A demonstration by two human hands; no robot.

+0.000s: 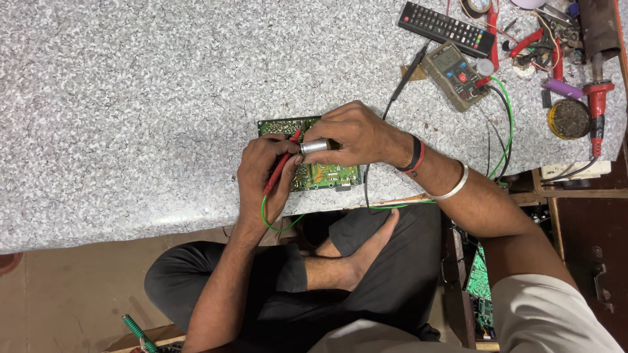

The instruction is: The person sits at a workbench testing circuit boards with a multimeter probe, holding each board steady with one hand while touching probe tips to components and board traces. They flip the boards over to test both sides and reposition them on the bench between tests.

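A: I see 1 green circuit board flat on the speckled table, near its front edge.

B: And my hands?

A: My left hand is curled around a red probe, tip down on the board. My right hand pinches a small silver cylinder just above the board.

B: The meter?

A: The multimeter lies well apart at the right, beside a black remote.

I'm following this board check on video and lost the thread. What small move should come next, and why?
Probably a glance at the multimeter: the left hand holds the red probe on the green circuit board, and the right hand holds a silver cylinder over it.
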